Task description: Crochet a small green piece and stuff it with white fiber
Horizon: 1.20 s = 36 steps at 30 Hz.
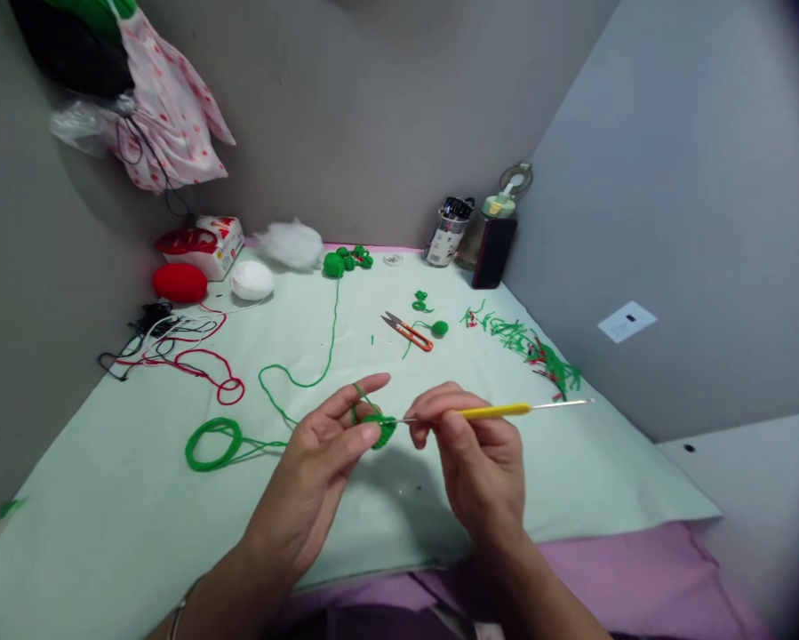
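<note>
My left hand (329,444) pinches a small green crochet piece (386,433) between thumb and fingers. Green yarn (332,333) loops round the raised index finger and trails back over the table to a green yarn ball (333,265). In my right hand (475,449) is a crochet hook (496,412) with a yellow handle and a metal tip at each end. Its left tip meets the top edge of the green piece; whether it is through a stitch I cannot tell. A coil of green yarn (213,444) lies left of my left hand.
Orange-handled thread snips (407,331) lie beyond my hands, beside a small green ball (440,329). Yarn scraps (529,347) spread on the right. Red (180,283) and white yarn balls (252,280) sit back left. A phone (495,253) leans on a bottle (499,207) near a pen cup (444,238).
</note>
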Tool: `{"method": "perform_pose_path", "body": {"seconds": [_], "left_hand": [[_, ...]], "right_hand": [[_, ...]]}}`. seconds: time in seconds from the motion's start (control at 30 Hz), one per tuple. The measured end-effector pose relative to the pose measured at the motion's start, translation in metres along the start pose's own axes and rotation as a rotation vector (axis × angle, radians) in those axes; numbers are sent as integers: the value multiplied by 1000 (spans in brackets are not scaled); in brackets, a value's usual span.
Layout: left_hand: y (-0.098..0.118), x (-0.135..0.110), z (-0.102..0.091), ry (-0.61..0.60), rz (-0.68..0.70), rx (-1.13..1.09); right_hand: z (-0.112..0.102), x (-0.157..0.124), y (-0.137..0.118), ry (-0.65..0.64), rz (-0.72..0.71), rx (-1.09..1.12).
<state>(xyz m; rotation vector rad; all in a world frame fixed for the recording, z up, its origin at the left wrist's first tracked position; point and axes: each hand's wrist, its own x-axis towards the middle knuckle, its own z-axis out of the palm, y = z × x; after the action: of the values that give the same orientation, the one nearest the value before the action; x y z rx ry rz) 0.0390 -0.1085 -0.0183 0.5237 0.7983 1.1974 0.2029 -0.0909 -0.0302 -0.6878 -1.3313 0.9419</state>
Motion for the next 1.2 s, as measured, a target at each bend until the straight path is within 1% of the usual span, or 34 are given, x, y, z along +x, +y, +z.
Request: {"method": "perform_pose_path", "body": {"seconds": [0.03, 0.1, 0.2, 0.27, 0.3, 0.33, 0.37, 0.4, 0.43, 0.5, 0.57, 0.63, 0.73, 0.8, 0.9, 1.0, 1.07, 1.13, 1.2], "left_hand": [[0, -1, 0, -2, 16, 32], [-2, -2, 2, -3, 51, 94], [-7, -2, 3, 30, 99, 106], [-7, 0, 4, 8, 64, 44], [-7, 1, 4, -18, 19, 2], [-6, 2, 3, -45, -30, -43], [-5, 3, 3, -59, -72, -86], [-3, 4, 2, -60, -98, -119], [-2, 5, 2, -49, -105, -137], [0, 5, 1, -19, -65, -109], [-1, 4, 1, -25, -3, -13], [-3, 3, 0, -54, 49, 80], [-5, 1, -2, -73, 66, 157], [-4, 0, -4, -71, 70, 181], [-1, -1, -6, -62, 95, 206], [2, -1, -7, -48, 112, 236], [1, -1, -8, -49, 125, 258], [0, 0, -9, -40, 155, 298], [-3, -1, -9, -5, 204, 363]], "right_hand": [[1, 2, 0, -22, 9, 9], [2, 2, 0, -54, -5, -44], [5, -4, -1, -77, -104, -246], [4, -10, -2, -105, -242, -446], [4, -11, -2, -119, -307, -518], [3, -12, -2, -125, -346, -544], [2, -12, -3, -113, -346, -525], [2, -10, -3, -82, -310, -465], [1, -8, -3, -38, -248, -374], [1, -3, -3, 23, -108, -175], [2, 1, -2, -7, -24, -52], [3, 3, 0, -56, 15, -34], [2, 2, 3, -33, 68, -17], [-1, 1, 4, -18, 141, 57], [-3, 3, 4, -29, 226, 168], [-4, 4, 3, -47, 223, 185], [-3, 4, 0, -56, 178, 122], [-2, 2, -2, -70, 102, -9], [-2, -1, -4, -110, -42, -186]]}}
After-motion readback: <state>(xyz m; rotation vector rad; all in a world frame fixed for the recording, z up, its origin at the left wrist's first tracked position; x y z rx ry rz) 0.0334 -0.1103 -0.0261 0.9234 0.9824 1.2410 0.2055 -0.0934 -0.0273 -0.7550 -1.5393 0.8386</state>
